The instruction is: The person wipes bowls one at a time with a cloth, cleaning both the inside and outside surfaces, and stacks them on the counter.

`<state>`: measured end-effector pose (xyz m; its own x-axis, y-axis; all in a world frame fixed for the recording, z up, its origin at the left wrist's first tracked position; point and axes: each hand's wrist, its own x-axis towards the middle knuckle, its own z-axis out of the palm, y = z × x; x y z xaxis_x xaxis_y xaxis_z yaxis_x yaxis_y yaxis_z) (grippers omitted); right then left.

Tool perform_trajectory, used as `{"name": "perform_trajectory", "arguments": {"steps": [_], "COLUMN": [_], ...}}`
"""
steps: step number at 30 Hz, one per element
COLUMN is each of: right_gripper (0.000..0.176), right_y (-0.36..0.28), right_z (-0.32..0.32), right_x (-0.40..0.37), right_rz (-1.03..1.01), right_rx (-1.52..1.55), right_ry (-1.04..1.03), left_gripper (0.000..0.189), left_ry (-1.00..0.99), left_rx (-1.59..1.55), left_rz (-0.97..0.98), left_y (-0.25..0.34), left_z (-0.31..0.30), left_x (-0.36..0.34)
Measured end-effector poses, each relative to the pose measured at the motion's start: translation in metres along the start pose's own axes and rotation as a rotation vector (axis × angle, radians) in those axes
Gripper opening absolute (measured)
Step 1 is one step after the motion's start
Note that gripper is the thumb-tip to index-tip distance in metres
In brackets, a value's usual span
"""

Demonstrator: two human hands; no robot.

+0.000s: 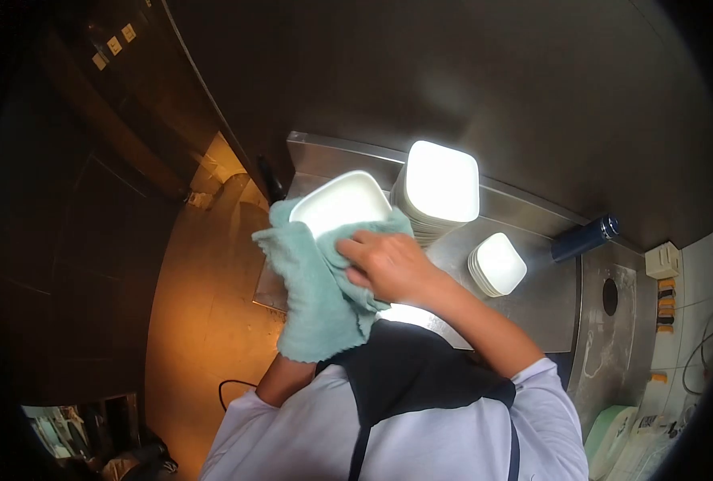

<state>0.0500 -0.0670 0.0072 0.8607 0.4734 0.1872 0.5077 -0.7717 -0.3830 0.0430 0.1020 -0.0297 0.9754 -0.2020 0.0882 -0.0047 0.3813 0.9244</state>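
Dish (340, 202) first: white, rectangular with rounded corners, held up in front of the chest above the near edge of the steel counter (533, 305), inside facing the camera. Its long axis runs side to side, rising a bit toward the right. A teal cloth (312, 297) wraps its near edge and hangs down on the left. The right hand (388, 264) is the nearer one, sitting at the dish's near right corner with fingers curled and pinching the cloth against the rim. The left hand is buried under the cloth, only the left forearm (282, 378) shows, so can't tell its grip. Just right of the dish there's a tall stack of dishes (440, 188), then a smaller stack (496, 264).
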Motion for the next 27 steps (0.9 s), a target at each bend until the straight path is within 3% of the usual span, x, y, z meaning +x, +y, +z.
{"name": "perform_trajectory", "arguments": {"steps": [1, 5, 8, 9, 12, 13, 16, 17, 20, 23, 27], "right_gripper": [0.040, 0.044, 0.049, 0.035, 0.032, 0.029, 0.028, 0.030, 0.034, 0.040, 0.043], "right_y": [0.000, 0.015, 0.007, 0.003, 0.021, 0.025, 0.028, 0.024, 0.004, 0.005, 0.019], "right_z": [-0.004, 0.000, 0.025, 0.022, 0.001, -0.009, -0.023, -0.023, 0.008, 0.007, -0.013], "right_x": [-0.007, 0.002, 0.004, -0.001, -0.028, -0.034, -0.030, -0.021, -0.023, -0.048, -0.079], "right_rz": [0.049, 0.206, 0.127, -0.005, -0.024, 0.052, 0.314, 0.247, 0.119, 0.009, -0.065], "right_rx": [-0.035, -0.066, 0.167, 0.195, 0.099, -0.032, -0.106, -0.058, 0.066, 0.111, -0.092], "right_ry": [-0.115, 0.518, 0.483, 0.410, -0.128, -0.126, 0.384, 0.638, 0.576, 0.146, 0.422], "left_gripper": [0.029, 0.029, 0.029, 0.029, 0.028, 0.028, 0.028, 0.028, 0.028, 0.028, 0.027], "left_ry": [-0.018, -0.069, -0.010, 0.020, 0.061, 0.050, -0.014, -0.034, -0.067, -0.046, 0.042], "left_rx": [0.028, 0.115, 0.066, 0.036, -0.015, 0.000, 0.080, 0.101, 0.088, 0.028, -0.043], "left_rz": [0.002, 0.039, 0.036, 0.022, -0.004, -0.006, 0.019, 0.026, 0.006, -0.036, -0.017], "left_y": [0.001, -0.009, -0.017, -0.017, -0.012, -0.011, -0.018, -0.022, -0.029, -0.023, -0.011], "left_z": [-0.002, 0.017, 0.025, 0.022, 0.014, 0.014, 0.028, 0.035, 0.040, 0.026, 0.013], "left_x": [0.000, -0.009, -0.009, -0.005, 0.009, 0.009, -0.002, -0.007, -0.012, 0.005, 0.030]}}
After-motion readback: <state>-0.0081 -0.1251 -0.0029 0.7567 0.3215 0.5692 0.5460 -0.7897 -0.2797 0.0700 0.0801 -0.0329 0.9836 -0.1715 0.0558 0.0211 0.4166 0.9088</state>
